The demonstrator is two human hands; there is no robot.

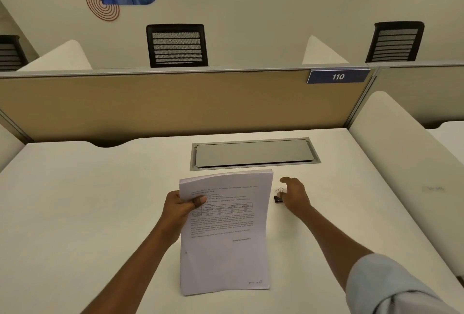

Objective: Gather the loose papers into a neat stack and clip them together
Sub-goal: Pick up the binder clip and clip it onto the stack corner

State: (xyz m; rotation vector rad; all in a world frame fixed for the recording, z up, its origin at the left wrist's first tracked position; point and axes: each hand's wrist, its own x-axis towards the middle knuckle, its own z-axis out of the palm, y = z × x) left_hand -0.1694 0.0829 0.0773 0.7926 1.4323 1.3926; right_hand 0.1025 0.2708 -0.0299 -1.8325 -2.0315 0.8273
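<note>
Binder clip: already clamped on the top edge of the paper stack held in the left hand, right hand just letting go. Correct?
Not quite. The binder clip is not on the paper stack; it sits on the desk to the right of the stack, with the right hand at it. The left hand does hold the stack. The head view shows this.

You see matt white paper sheets [226, 233], a smooth matt white surface [100, 200], brushed metal cable hatch [253, 154], black binder clip [278, 198] with shiny wire handles
</note>
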